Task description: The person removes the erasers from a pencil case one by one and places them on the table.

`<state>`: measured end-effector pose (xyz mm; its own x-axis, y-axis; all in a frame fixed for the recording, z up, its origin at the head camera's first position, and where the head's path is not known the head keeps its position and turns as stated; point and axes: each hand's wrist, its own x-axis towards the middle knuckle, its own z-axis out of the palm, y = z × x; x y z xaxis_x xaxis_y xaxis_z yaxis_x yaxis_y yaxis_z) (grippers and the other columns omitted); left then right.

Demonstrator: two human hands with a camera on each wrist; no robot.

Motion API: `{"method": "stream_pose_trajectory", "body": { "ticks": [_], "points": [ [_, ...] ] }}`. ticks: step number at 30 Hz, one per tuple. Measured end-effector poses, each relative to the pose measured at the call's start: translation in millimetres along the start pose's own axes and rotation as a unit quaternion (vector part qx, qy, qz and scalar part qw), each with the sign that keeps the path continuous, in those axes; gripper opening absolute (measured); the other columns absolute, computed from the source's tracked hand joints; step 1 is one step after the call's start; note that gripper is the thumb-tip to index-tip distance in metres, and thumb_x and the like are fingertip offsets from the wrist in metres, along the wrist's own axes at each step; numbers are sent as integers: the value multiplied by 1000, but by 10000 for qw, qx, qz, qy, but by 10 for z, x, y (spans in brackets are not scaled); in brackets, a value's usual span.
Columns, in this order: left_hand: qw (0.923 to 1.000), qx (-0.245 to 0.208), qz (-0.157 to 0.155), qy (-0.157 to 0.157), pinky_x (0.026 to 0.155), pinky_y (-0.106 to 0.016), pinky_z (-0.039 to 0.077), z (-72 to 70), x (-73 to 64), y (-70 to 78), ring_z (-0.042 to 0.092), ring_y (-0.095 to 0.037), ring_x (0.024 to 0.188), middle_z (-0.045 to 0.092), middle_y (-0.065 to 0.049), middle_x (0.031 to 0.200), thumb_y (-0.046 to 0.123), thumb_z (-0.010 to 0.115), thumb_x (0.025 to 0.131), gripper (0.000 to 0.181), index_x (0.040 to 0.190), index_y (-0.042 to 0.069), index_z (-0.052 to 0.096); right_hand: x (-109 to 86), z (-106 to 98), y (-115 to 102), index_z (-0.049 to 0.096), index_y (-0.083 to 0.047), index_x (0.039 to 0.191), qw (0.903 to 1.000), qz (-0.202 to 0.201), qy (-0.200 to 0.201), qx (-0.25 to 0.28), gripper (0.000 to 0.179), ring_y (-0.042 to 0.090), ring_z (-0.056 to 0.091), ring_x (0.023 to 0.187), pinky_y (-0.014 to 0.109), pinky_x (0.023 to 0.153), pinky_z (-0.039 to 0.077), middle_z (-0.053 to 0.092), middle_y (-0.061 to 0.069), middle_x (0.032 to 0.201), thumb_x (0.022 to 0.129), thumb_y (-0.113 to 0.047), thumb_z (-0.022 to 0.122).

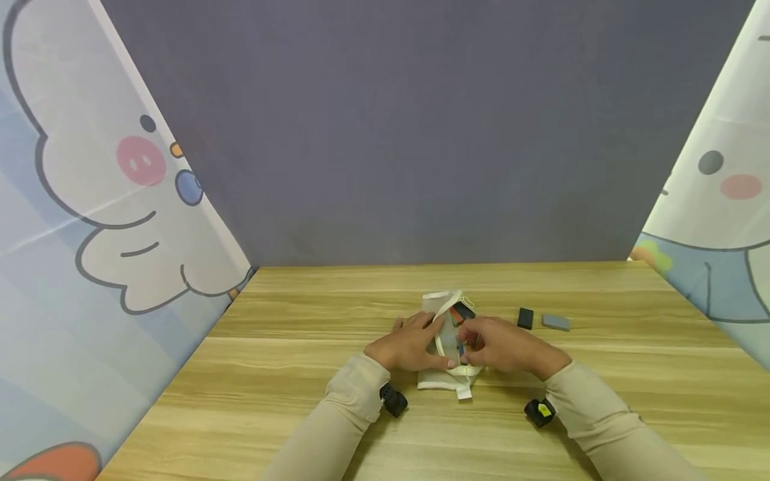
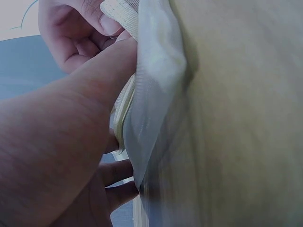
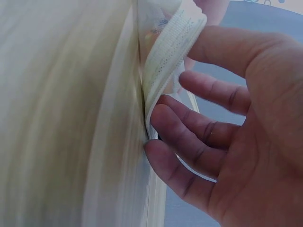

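Note:
A whitish translucent zip pouch (image 1: 439, 379) lies on the table with its zipped mouth gaping. Inside it show a dark flat piece (image 1: 463, 311), something orange-red and a bit of blue. My left hand (image 1: 412, 344) rests on the pouch, fingers spread and fairly straight, its thumb by the near end of the mouth. At the opening's right side, my right hand (image 1: 496, 344) has bent fingers and pinches the zip edge. Close up in the right wrist view, the white zipper tape (image 3: 173, 56) stands up between that thumb and the fingertips.
Right of the pouch, a small black block (image 1: 525, 318) and a small grey block (image 1: 556, 322) lie on the wood-grain table (image 1: 289, 334). A dark grey panel (image 1: 421, 133) rises behind the table, with cartoon-printed cloths at both sides.

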<state>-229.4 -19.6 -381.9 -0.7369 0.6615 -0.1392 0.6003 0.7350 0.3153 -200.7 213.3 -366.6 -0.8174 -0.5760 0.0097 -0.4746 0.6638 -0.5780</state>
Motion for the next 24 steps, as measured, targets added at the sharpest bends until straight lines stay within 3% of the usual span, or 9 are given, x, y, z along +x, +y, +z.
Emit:
{"method": "stream_pose_trajectory", "body": {
  "ticks": [10,18,24],
  "points": [
    [10000,-41,29,30,116,-63,13,23,-11,-11,16,-29,151,16,-9,165,66,56,93,94,163,20,14,-20,21,-7,70,-21,105,9993,-380,-20,-33,10,8,59,84,32,72,51,63,-9,98,95,-21,72],
    [9998,-133,117,0,116,-62,12,51,41,-10,13,-28,152,13,-9,166,68,53,94,94,163,21,9,-77,-26,48,72,-20,109,9991,-393,-127,-8,15,10,59,88,31,74,51,63,-7,103,94,-23,73],
    [9998,-162,-14,-84,117,-63,10,26,29,-12,12,-27,152,12,-8,166,68,54,93,96,163,21,10,-79,0,91,72,-17,112,9984,-534,-146,103,20,11,62,92,29,77,54,62,-6,106,93,-22,74]
  ]
}}
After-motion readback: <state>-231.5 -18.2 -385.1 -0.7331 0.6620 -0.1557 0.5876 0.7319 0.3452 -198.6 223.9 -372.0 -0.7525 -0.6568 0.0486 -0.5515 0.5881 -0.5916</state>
